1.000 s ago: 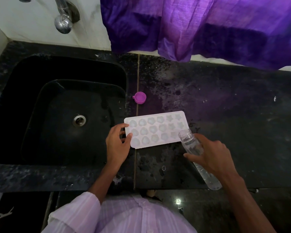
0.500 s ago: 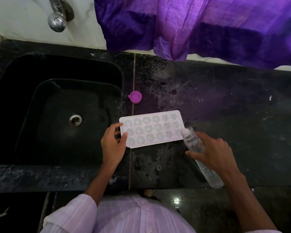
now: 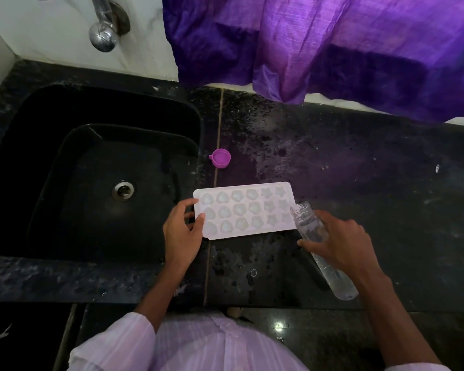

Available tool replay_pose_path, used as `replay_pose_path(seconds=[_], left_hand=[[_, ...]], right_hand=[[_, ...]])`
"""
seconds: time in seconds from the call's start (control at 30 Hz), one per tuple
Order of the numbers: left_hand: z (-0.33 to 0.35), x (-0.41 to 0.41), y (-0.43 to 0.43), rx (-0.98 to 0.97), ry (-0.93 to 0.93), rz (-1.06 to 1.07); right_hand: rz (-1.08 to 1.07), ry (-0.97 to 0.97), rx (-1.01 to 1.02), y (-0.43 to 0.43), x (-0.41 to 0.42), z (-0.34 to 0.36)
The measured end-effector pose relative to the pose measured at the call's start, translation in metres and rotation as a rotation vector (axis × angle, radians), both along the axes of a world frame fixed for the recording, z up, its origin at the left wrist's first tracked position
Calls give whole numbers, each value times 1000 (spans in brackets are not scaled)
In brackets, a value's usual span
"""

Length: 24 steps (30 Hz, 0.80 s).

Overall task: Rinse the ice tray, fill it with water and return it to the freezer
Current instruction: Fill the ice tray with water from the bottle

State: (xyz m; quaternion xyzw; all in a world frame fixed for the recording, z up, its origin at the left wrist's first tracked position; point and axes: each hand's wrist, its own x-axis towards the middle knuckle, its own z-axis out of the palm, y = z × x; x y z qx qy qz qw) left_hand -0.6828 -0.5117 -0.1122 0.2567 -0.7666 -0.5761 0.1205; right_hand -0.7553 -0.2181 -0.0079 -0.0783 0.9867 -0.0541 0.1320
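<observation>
At the left fingertips (image 3: 194, 201): thumb lies on the top rim of the ice tray (image 3: 248, 210) at its short left end. The forefinger is spread off to the far corner and the other fingers sit against the edge. It is a light, steadying pinch.
Left hand (image 3: 181, 235): over the seam between sink and counter.
Right fingers (image 3: 310, 243): curled round a clear bottle (image 3: 307, 220), thumb across its near side.
Right hand (image 3: 342, 243): holds the bottle tipped, open mouth just over the tray's right end, base toward the body.
Bottle: uncapped; water shows in the lower part. Stream at the mouth: cannot tell.
Tray: flat on the black counter (image 3: 373, 178), just right of the sink (image 3: 46, 108), heart and star cells face up. Whether any cell holds water: cannot tell.
Cap (image 3: 220, 158): purple, on the counter beyond the tray, apart from it.
Sink: dark basin, drain (image 3: 123, 190) in its floor, tap (image 3: 103, 36) on the wall above.
Progress (judged): filling step in hand. The rinse cannot be confirmed, though the counter looks wet.
Left to do: fill all cells, carry the tray level to the freezer; none in view.
</observation>
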Motion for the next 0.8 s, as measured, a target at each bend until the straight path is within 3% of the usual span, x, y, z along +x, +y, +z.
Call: replay_pose_path(seconds=[0.8], left_hand=[[2,3,2,15,3,24]], right_hand=[[79,-33,14,-28,-2,-2]])
